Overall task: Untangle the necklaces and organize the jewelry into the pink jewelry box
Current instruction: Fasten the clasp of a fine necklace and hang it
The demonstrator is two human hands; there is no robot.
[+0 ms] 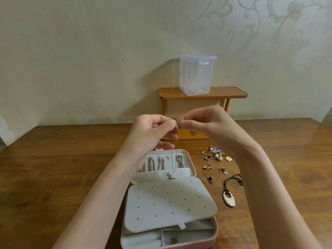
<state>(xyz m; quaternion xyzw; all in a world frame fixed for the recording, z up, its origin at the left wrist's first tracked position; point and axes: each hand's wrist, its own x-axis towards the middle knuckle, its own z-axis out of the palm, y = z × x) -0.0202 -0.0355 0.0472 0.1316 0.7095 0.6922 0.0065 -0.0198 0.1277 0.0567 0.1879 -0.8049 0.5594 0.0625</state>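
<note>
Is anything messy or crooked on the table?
Yes. The white earring panel sits crooked over the pink jewelry box, and loose earrings lie scattered on the table to its right.

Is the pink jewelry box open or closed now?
Open: the pink jewelry box lies flat, its lid folded back with chains inside and bottom compartments showing.

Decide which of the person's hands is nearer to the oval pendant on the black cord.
Right. The right hand is raised above the table, up and left of the oval pendant. The left hand is farther left, above the pink box; both pinch a thin chain.
</note>
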